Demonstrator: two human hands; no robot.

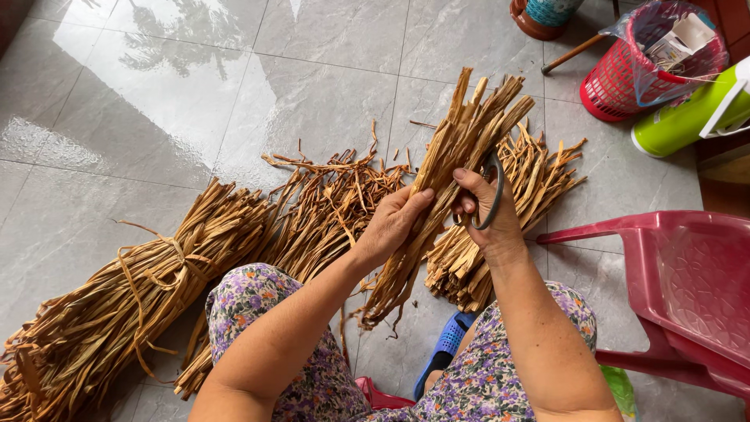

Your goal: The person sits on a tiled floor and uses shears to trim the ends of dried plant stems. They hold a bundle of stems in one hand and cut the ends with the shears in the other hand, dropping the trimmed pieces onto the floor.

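Note:
My left hand grips the middle of a bundle of dried brown fibre strips, held upright and slanting to the upper right. My right hand holds dark-handled scissors pressed against the right side of that same bundle, fingers through the loop. The scissor blades are hidden behind the strips.
A large tied sheaf of dried strips lies on the grey tiled floor at left. Loose strips and a cut pile lie behind my hands. A red plastic chair stands at right, with a red basket and green bottle beyond.

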